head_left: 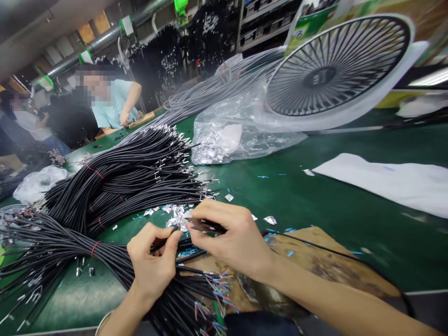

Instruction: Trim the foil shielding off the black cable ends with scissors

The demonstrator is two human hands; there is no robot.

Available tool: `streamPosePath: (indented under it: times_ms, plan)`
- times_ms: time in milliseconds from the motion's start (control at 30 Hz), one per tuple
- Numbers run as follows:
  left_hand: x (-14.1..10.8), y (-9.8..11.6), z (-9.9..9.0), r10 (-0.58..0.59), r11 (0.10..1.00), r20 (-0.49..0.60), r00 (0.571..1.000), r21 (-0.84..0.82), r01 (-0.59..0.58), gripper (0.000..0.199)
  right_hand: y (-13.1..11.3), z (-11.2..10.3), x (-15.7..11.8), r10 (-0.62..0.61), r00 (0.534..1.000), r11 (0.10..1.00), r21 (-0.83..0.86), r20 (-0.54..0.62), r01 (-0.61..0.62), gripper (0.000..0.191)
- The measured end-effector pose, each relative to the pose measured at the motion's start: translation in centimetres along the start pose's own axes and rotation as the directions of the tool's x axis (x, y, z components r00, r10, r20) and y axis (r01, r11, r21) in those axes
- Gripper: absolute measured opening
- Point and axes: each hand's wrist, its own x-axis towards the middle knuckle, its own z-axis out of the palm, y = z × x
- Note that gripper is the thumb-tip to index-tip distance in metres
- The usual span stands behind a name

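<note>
My left hand (154, 254) pinches the end of a black cable (161, 242) between thumb and forefinger. Close beside it, my right hand (231, 238) is closed on dark tweezers (206, 225), their tips near the cable end. The fine detail where they meet is too small to make out. Beneath both hands runs a bundle of black cables (115, 259) tied with a red band, its stripped coloured wires (220, 287) fanning out over a brown board (325, 254). Small silvery foil scraps (175, 214) lie just beyond my fingertips.
Thick stacks of black cables (115, 172) lie to the left on the green table (280, 196). Behind are a clear plastic bag (252, 140), grey cables (210, 95) and a fan (336, 74). White sheet (385, 179) lies right. A person (119, 100) works across the table.
</note>
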Motion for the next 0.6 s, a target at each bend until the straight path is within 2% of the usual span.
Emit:
streamPosePath:
  times_ms: [133,267,400,600]
  plan:
    - [-0.02,0.13,0.1,-0.054,0.999,-0.018,0.998,-0.01,0.054,0.015,-0.16,-0.06,-0.2,-0.11,0.992,0.994,-0.023,-0.066,0.109,0.01]
    - [0.11,0.36,0.12,-0.055,0.998,-0.061,0.997,-0.009,0.054,0.016,-0.25,-0.26,-0.31,-0.171,0.985,0.985,0.003,-0.036,0.171,0.013]
    - [0.03,0.37,0.15,-0.015,1.0,-0.091,0.996,0.005,0.015,0.015,-0.32,-0.28,-0.04,-0.066,0.994,0.998,0.006,-0.082,0.067,0.009]
    - [-0.49,-0.17,0.49,0.063,0.998,-0.128,0.99,0.028,-0.06,0.013,-0.48,-0.09,0.61,0.141,0.987,0.983,0.104,0.077,-0.149,0.02]
